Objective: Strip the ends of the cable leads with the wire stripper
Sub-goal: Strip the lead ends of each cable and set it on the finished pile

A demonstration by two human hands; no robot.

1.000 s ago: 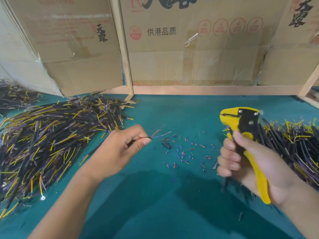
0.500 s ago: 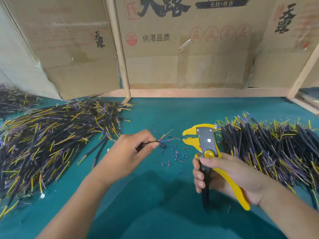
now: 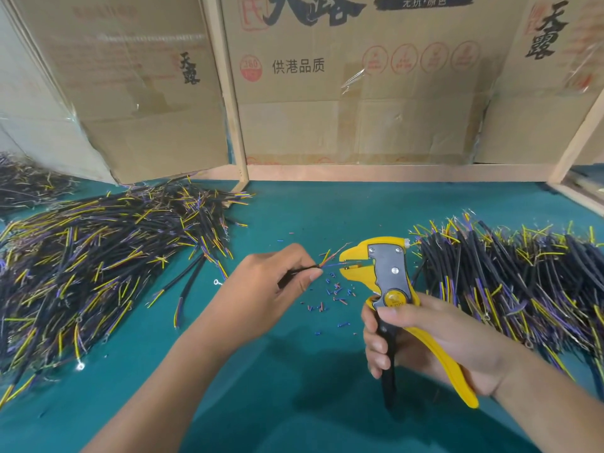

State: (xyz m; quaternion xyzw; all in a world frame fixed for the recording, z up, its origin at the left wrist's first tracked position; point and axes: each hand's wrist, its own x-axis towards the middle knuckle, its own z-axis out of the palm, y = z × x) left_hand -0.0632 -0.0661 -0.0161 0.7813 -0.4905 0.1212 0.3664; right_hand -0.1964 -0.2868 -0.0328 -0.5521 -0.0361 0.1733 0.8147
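Near the middle of the worktop [image 3: 294, 204], the left hand [image 3: 274, 289] pinches a black cable [image 3: 299, 271] between thumb and forefinger just behind its fanned coloured leads [image 3: 330, 261]. One lead reaches into the mouth of the yellow wire stripper [image 3: 382, 273], whose handles the right hand [image 3: 421, 341] grips with curled fingers.

The cable is judged light and limp — the thin leads will bend away unless held close to the jacket end, where the pinch now sits. Insulation is likely slippery under pull, so a firm pinch is advised. The stripper is rigid; hold it low on both handles for leverage.

Open room lies toward the front edge and behind the tool toward the rear edge. A cable heap [image 3: 98, 266] fills the left side, another heap [image 3: 510, 282] the right, close beside the stripper. Insulation scraps [image 3: 336, 294] litter the cloth beneath the tool's mouth.
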